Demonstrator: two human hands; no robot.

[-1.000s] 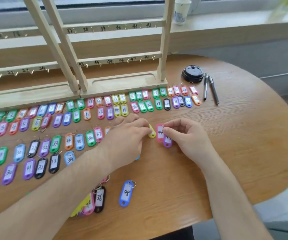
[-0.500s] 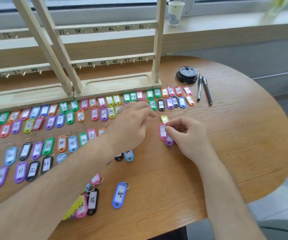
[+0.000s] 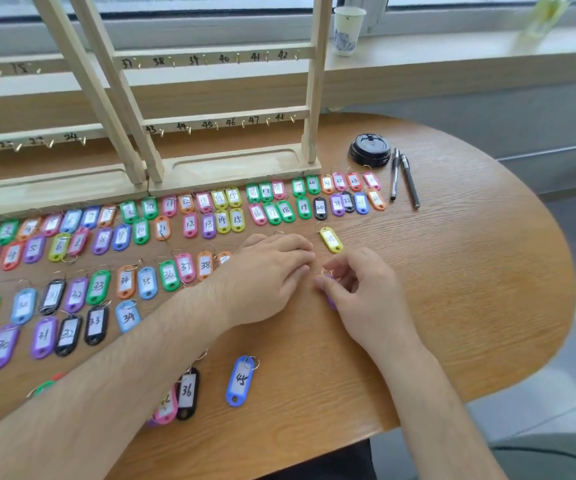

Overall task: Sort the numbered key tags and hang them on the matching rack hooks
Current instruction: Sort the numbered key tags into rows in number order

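- On the table (image 3: 453, 271), sorting was underway; hooks (image 3: 238, 58) bare.
- Right hand (image 3: 359, 289) pinched a purple tag (image 3: 330, 301); left hand (image 3: 266, 271) lay flat, grip unclear.
- Next: likely set the tag in sequence.

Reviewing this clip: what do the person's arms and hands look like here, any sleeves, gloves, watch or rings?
Both forearms are bare as far as the frame shows, with no sleeves in view. The left hand and right hand wear no gloves. No watch, bracelet or ring shows on either wrist or on the visible fingers. Fine hair is visible along the left forearm.
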